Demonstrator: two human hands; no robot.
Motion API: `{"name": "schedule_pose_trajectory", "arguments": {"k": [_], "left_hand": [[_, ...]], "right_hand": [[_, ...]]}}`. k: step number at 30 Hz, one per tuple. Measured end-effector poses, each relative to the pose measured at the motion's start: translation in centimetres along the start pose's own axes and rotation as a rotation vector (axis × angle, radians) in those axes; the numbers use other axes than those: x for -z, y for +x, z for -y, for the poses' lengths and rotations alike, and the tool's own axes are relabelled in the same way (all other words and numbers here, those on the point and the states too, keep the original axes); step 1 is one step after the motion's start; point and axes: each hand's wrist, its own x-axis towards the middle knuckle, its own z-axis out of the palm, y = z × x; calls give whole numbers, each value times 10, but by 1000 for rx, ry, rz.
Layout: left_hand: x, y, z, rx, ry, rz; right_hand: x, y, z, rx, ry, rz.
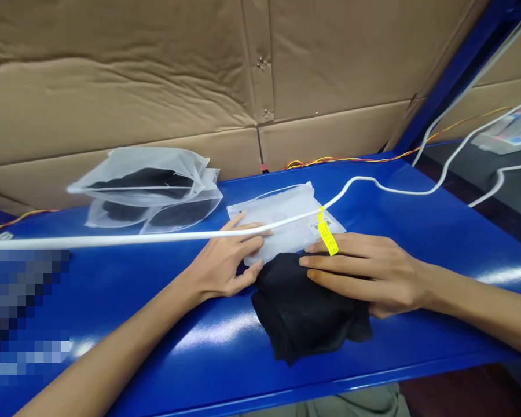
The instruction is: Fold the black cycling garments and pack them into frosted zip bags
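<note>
A folded black cloth (pixel 308 313) lies near the front of the blue table. On its upper right side rest the outstretched fingers of my right hand (pixel 382 275); the thumb is hidden. My left hand (pixel 226 260) has its fingers apart, some reaching onto a frosted plastic bag (pixel 282 223), while the thumb tip touches the cloth's upper left edge. This bag lies flat just behind the cloth and has a small printed label at its right. Across the view, in front of the bag and my left fingers, runs a white cable (pixel 173 237) with a yellow tag (pixel 327 234).
Frosted zip bags (pixel 156 174) with black contents are piled at the back left of the blue table (pixel 417 231). Behind stands a brown cardboard wall (pixel 342 69). Red and yellow wires (pixel 330 160) run along its base. A blue post (pixel 443 75) rises at the right.
</note>
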Motion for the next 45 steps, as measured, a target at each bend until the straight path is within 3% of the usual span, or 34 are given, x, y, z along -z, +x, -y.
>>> {"name": "schedule_pose_trajectory", "arguments": {"k": [4,10,14,17,24,31,35,38,41,45], "left_hand": [[0,1,7,75,61,-44],[-3,0,14,-87,178,30],[-4,0,19,11,312,-89],[-3,0,19,77,330,-109],[-3,0,14,146,224,129],[-5,2,9,30,90,65],[-6,3,7,88,106,114],[-3,2,10,27,77,137],[-2,-1,11,-48,41,84],[-4,-2,7,117,152,-74]], "right_hand": [[1,-1,-1,35,20,6],[1,2,-2,46,35,-22],[-1,1,-1,41,58,-35],[-2,1,-1,49,62,-39],[1,2,-1,47,54,-20],[0,1,-1,55,47,-21],[1,0,-1,44,37,3],[2,-1,-2,48,40,7],[2,-1,-3,58,42,5],[1,-1,-3,52,52,9]]}}
